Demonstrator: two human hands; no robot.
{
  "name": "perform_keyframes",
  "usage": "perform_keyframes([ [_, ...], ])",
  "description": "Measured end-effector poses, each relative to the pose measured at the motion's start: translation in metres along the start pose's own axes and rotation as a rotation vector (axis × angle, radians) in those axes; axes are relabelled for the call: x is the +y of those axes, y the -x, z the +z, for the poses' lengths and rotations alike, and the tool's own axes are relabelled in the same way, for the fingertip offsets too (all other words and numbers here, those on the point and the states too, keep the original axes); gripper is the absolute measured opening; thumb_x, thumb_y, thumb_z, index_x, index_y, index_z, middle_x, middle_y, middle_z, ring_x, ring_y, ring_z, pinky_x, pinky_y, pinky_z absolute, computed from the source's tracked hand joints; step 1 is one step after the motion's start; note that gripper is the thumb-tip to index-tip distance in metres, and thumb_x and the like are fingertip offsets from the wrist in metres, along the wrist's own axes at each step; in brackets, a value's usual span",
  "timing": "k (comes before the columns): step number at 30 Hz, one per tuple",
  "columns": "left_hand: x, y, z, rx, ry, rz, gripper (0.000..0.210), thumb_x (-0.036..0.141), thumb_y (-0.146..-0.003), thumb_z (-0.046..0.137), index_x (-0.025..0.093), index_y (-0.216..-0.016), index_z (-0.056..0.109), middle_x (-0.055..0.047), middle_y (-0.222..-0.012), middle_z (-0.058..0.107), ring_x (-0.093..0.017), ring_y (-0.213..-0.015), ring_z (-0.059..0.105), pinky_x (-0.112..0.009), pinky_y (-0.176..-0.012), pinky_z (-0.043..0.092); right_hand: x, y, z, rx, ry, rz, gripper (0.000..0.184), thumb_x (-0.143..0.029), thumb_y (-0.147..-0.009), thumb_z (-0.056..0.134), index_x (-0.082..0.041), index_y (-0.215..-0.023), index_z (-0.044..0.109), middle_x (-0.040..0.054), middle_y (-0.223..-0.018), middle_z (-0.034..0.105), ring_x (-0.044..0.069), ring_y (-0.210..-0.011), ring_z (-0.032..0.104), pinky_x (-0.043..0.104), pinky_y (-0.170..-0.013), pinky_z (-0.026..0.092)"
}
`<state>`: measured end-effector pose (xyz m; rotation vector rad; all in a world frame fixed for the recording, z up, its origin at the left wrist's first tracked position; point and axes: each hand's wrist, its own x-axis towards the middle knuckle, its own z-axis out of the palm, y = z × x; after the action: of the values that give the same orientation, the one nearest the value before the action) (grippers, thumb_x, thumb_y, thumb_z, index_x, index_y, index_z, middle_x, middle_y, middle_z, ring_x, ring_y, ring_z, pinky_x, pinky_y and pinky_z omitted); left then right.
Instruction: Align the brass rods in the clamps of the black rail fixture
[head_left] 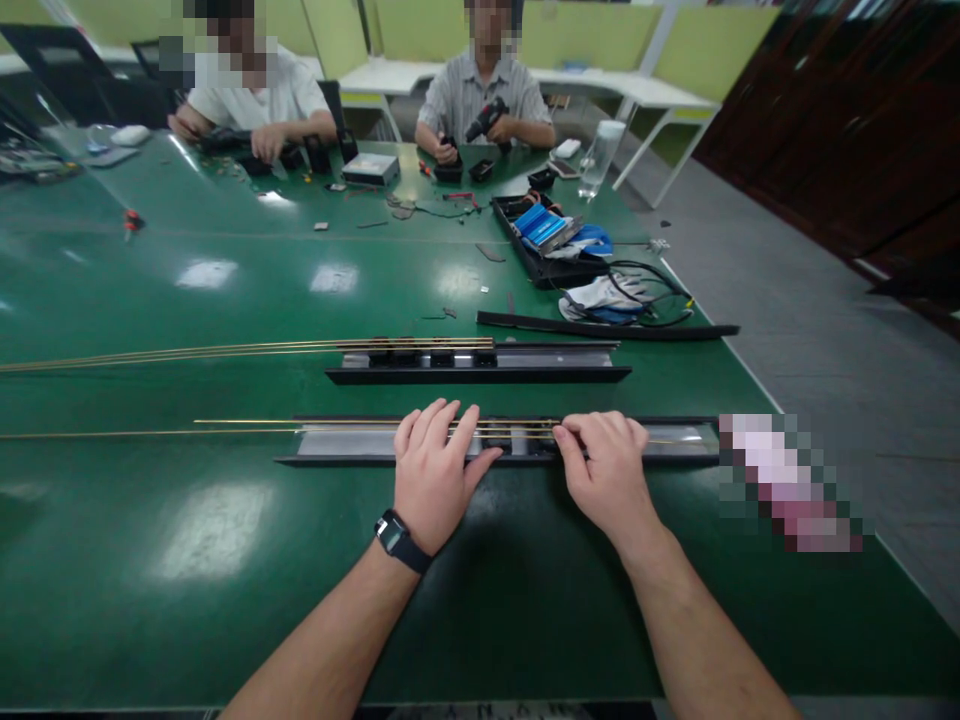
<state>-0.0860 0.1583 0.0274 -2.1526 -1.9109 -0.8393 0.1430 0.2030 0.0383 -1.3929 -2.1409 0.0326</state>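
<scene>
A long metal channel (345,440) with dark walls and a silvery floor lies crosswise before me. Several thin brass-coloured rods (247,422) run along it and past its left end. Across the channel rests my left hand (435,460), fingers apart over the far wall and thumb stretched along the near one. My right hand (606,465) is closed, its thumb and forefinger pinched on the rods near a black block (496,436) inside the channel. Its palm side and curled fingers are hidden. A dark smartwatch (401,540) is on my left wrist.
Beyond lies a second channel (480,375) with black blocks and long rods. A black strip (607,327), gloves (604,297) and a black tray (536,255) are farther right. Across the green table sit two people, one holding a power drill (486,120). A clear bottle (600,160) stands nearby.
</scene>
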Motion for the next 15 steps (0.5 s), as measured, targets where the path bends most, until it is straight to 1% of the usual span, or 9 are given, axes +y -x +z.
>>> perform_keyframes([
  [9, -0.0014, -0.0002, 0.0002, -0.002, 0.009, 0.008, 0.046, 0.051, -0.098, 0.061, 0.022, -0.133, 0.067, -0.013, -0.136, 0.069, -0.033, -0.134, 0.058, -0.052, -0.116, 0.035, 0.0053, 0.0001, 0.0021, 0.036, 0.022, -0.025, 0.017, -0.031, -0.103, 0.053, -0.023, -0.09, 0.061, 0.002, -0.087, 0.069, 0.022, -0.089, 0.056, 0.042, -0.09, 0.031],
  [15, -0.0018, 0.0004, 0.001, 0.002, 0.019, 0.009, 0.048, 0.052, -0.097, 0.063, 0.022, -0.134, 0.066, -0.014, -0.136, 0.069, -0.033, -0.134, 0.057, -0.053, -0.117, 0.035, 0.0064, -0.0001, 0.0019, 0.032, 0.023, -0.016, 0.018, -0.032, -0.102, 0.053, -0.023, -0.089, 0.061, 0.0022, -0.088, 0.069, 0.022, -0.09, 0.056, 0.041, -0.089, 0.03],
])
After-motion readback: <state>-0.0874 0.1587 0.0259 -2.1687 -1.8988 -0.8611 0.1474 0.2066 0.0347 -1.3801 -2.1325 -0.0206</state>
